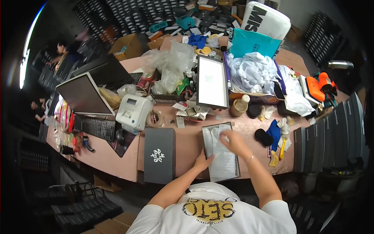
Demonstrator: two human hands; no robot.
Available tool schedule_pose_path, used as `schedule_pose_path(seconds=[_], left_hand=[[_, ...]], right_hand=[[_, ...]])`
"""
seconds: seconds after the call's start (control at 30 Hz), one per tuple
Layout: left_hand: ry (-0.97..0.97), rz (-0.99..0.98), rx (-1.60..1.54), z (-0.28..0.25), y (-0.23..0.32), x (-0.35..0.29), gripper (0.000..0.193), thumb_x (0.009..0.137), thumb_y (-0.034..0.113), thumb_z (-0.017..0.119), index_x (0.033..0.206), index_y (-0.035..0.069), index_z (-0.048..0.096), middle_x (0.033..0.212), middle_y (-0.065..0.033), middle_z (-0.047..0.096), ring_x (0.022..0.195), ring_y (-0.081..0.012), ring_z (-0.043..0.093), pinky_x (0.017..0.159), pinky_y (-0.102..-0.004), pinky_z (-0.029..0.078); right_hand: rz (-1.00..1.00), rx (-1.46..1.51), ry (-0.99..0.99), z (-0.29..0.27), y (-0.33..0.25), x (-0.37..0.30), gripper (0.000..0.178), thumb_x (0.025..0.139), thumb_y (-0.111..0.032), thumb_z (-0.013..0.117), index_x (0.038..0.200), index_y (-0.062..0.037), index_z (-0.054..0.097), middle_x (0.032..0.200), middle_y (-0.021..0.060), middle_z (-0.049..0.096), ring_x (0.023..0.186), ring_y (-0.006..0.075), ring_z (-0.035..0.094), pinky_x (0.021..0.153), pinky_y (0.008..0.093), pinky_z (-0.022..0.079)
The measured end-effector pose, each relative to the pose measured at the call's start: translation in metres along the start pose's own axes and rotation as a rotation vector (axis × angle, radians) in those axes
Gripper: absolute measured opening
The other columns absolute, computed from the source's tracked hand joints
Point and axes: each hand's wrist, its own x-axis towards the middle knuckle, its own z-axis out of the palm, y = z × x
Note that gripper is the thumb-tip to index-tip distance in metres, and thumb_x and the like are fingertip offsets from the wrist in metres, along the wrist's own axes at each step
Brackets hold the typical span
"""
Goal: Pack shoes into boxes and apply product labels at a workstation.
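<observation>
An open grey box (236, 171) lies in front of me at the table's near edge, lined with white tissue paper (224, 165). The tissue covers whatever lies beneath it. My left hand (203, 160) grips the box's left side, its fingertips reaching over the edge to the paper. Above the box's upper part, my right hand (234, 142) has its fingers bent and pinched at the tissue. Just left of the box lies a dark grey box lid (159, 156) with white lettering on top.
A label printer (133, 112), keyboard (98, 128) and monitor (85, 94) occupy the left. Beyond my hands stand a framed white panel (212, 82), a brown jar (238, 107) and a bin of crumpled paper (255, 72). A black brush (263, 137) lies right, beside upright dark boxes (329, 132).
</observation>
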Motion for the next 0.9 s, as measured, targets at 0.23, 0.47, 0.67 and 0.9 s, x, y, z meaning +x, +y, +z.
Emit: schedule_pose_path(seconds=[0.23,0.47,0.67,0.9], left_hand=[[0.043,-0.086,0.120,-0.025,0.009,-0.010,0.060,0.092,0.034,0.051,0.135,-0.005,0.035,0.109,-0.0336,0.058,0.104,-0.0474,0.055,0.091,-0.0474,0.043],[0.440,0.184,0.343,-0.100,-0.002,-0.023,0.053,0.087,0.018,0.057,0.134,-0.001,0.040,0.127,-0.0278,0.048,0.118,-0.0445,0.045,0.099,-0.0455,0.037],[0.083,0.513,0.653,-0.076,0.010,-0.038,0.046,0.081,0.019,0.063,0.122,0.001,0.051,0.126,-0.0181,0.048,0.122,-0.0352,0.042,0.105,-0.0543,0.028],[-0.069,0.586,0.637,-0.084,0.001,-0.063,0.042,0.081,0.024,0.064,0.117,0.004,0.056,0.122,-0.0140,0.052,0.126,-0.0317,0.040,0.106,-0.0581,0.023]], right_hand=[[-0.054,-0.087,0.199,0.003,-0.041,0.189,0.051,0.087,-0.032,0.060,0.130,-0.0073,0.046,0.104,0.0243,0.060,0.095,0.0410,0.058,0.083,0.0452,0.047],[-0.243,-0.088,0.374,0.025,-0.027,0.194,0.034,0.088,-0.028,0.059,0.112,-0.0051,0.061,0.111,0.0198,0.058,0.101,0.0374,0.057,0.086,0.0421,0.047],[0.134,0.283,-0.036,0.036,-0.032,0.030,0.032,0.085,-0.015,0.061,0.112,0.0022,0.058,0.102,0.0193,0.062,0.083,0.0293,0.064,0.075,0.0356,0.051],[0.198,-0.465,0.077,0.166,-0.002,0.019,0.045,0.079,-0.004,0.053,0.123,0.0013,0.049,0.097,0.0225,0.063,0.082,0.0363,0.064,0.073,0.0422,0.052]])
